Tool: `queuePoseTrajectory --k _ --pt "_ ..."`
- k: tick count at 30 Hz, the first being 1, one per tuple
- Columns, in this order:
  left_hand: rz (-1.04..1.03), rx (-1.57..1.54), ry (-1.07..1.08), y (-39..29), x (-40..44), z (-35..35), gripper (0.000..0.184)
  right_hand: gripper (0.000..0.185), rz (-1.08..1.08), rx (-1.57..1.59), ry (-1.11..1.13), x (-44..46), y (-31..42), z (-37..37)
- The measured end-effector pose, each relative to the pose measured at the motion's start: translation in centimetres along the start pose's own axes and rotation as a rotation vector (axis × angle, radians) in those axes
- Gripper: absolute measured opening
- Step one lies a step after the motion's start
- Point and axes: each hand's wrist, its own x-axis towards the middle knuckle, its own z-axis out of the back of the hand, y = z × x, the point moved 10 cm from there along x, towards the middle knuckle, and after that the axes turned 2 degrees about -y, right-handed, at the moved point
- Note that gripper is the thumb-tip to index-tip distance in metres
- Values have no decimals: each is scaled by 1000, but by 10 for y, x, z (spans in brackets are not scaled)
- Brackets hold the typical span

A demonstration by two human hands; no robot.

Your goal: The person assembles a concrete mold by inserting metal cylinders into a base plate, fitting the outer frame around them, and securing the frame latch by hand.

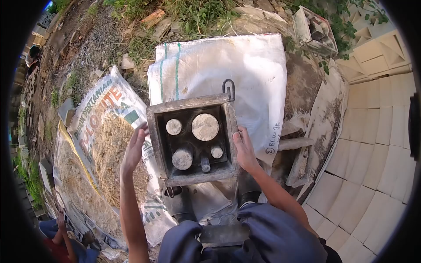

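Note:
A square, open-topped casting mould (199, 139) with grey, worn walls is in front of me, above my boots. Inside its dark cavity stand several round posts of different widths, most with pale, dusty tops. A bent metal hook (228, 89) rises at the far right corner, and a wire clip hangs near the front left one. My left hand (135, 147) presses along the left wall, fingers toward the far side. Against the right wall, my right hand (244, 148) grips with its thumb at the rim. The fingertips under the walls are partly hidden.
A white woven sack (228, 61) lies beyond and beneath the mould. Sandy material (115, 162) is heaped on a printed sack to the left. Pale blocks (372, 149) are stacked at right; a tray with rubble (318, 30) sits far right. Another person (66, 241) is at lower left.

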Motion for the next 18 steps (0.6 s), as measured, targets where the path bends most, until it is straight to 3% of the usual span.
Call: queuePoseTrajectory --k 1,2,5,6,10,18 --pt "-178 -394 -106 -5 11 -3 60 32 25 -46 -22 3 2 2" --pt "-219 -491 -58 5 21 -14 67 32 20 -45 -25 7 0 2" --pt "-74 -802 -122 59 38 -31 63 33 -9 -97 -46 13 -3 3" --pt "-58 -1007 -44 41 36 -42 56 33 -47 -80 -41 12 -4 3" --pt "-34 -834 -133 38 32 -36 50 28 -44 -19 -73 12 -3 0" --pt "30 -874 -112 30 29 -45 53 25 -31 -47 -113 13 2 1"
